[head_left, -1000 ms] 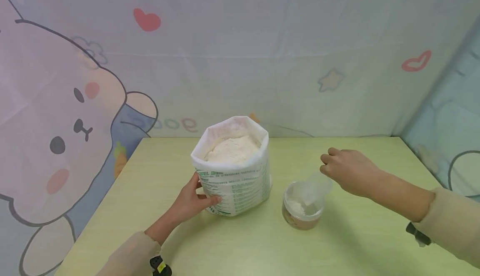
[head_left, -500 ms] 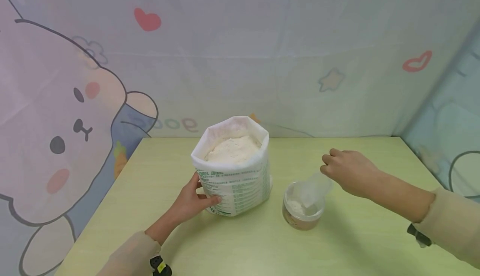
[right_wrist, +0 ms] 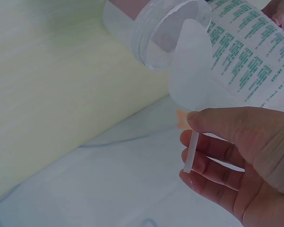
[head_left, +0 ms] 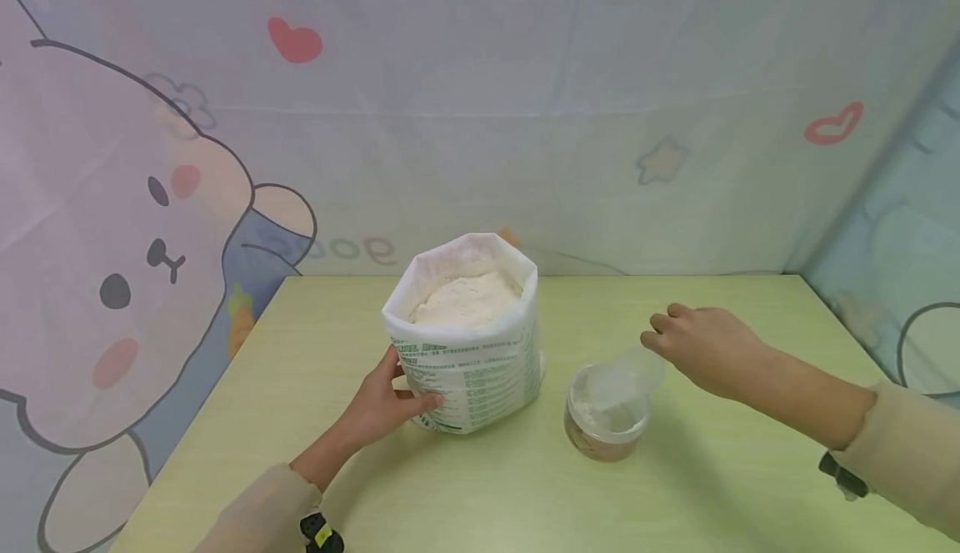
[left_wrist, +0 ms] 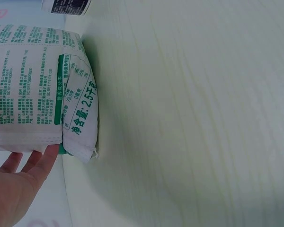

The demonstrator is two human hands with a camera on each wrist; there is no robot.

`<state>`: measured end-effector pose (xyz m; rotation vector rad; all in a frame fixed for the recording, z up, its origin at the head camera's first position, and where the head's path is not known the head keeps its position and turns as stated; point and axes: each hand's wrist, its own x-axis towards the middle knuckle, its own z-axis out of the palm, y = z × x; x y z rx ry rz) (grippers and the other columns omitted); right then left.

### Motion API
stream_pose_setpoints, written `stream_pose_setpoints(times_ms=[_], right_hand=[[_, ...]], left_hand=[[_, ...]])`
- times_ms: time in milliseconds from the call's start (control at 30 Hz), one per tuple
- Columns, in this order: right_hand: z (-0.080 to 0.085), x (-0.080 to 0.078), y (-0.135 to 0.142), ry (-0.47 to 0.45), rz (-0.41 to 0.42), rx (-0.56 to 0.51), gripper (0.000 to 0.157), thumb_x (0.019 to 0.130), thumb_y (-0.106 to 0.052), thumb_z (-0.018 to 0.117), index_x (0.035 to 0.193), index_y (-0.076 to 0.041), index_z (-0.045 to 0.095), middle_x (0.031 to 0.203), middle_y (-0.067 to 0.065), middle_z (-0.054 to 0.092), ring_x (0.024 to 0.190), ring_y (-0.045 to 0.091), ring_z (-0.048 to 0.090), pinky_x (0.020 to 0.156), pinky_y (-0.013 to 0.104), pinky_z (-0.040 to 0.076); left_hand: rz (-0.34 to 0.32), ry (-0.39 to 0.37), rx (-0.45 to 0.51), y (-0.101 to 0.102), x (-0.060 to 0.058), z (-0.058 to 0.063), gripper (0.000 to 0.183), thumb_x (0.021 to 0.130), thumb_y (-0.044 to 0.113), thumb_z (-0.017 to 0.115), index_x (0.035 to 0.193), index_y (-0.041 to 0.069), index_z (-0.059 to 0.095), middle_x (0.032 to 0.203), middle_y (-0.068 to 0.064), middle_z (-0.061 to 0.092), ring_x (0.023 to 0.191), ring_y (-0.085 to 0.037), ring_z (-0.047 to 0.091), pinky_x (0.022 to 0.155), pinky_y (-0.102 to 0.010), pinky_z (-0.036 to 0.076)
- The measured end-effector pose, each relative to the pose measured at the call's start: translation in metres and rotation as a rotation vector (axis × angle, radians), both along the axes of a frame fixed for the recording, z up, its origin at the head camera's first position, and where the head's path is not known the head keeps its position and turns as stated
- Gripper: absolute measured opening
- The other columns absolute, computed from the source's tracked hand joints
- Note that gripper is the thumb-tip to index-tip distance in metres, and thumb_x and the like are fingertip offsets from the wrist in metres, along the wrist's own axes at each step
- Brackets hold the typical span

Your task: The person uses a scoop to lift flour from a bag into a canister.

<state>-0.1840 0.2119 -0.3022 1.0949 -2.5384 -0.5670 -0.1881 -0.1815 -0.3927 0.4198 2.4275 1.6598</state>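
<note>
A white bag with green print (head_left: 487,378) stands upright, its top rolled open on pale powder (head_left: 465,301). My left hand (head_left: 378,407) rests against its left side, thumb along the front face; the left wrist view shows extended fingers (left_wrist: 42,163) touching the bag. Right of the bag sits a round clear jar (head_left: 600,444) with some white powder inside. Over its mouth slants a translucent white scoop (head_left: 626,378), whose thin handle (right_wrist: 191,151) my right hand (head_left: 701,349) pinches between thumb and fingers. The scoop's tip overlaps the jar opening.
A pale yellow-green table (head_left: 510,503) carries the bag and jar. Behind it hangs a printed cloth (head_left: 465,119) with hearts and a cartoon animal, continuing along the right side. A dark-labelled container (left_wrist: 68,5) shows at the top of the left wrist view.
The scoop has tilted, its tip swinging leftward over the jar. My right hand has shifted slightly down and to the right. The left hand, bag and jar stay in place.
</note>
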Motion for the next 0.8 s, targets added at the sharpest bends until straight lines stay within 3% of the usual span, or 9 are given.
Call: stream_pose_setpoints(times_ms=[300, 800], right_hand=[[-0.003, 0.0, 0.006, -0.046, -0.023, -0.004, 0.029, 0.064, 0.004, 0.078, 0.084, -0.01, 0.062, 0.072, 0.0, 0.052, 0.064, 0.018, 0.047, 0.044, 0.024, 0.041], [-0.009, -0.001, 0.021, -0.155, -0.061, -0.073, 0.031, 0.061, -0.006, 0.083, 0.081, -0.013, 0.06, 0.073, -0.004, 0.047, 0.068, 0.017, 0.048, 0.048, 0.024, 0.046]], left_hand=[[0.001, 0.004, 0.001, -0.001, -0.003, -0.005, 0.077, 0.077, 0.013, 0.075, 0.136, 0.03, 0.029, 0.125, -0.003, 0.05, 0.105, -0.031, 0.058, 0.08, -0.036, 0.054], [-0.015, 0.01, 0.015, 0.0, 0.0, -0.001, 0.079, 0.078, 0.011, 0.074, 0.138, 0.029, 0.027, 0.125, -0.004, 0.049, 0.107, -0.031, 0.056, 0.08, -0.035, 0.055]])
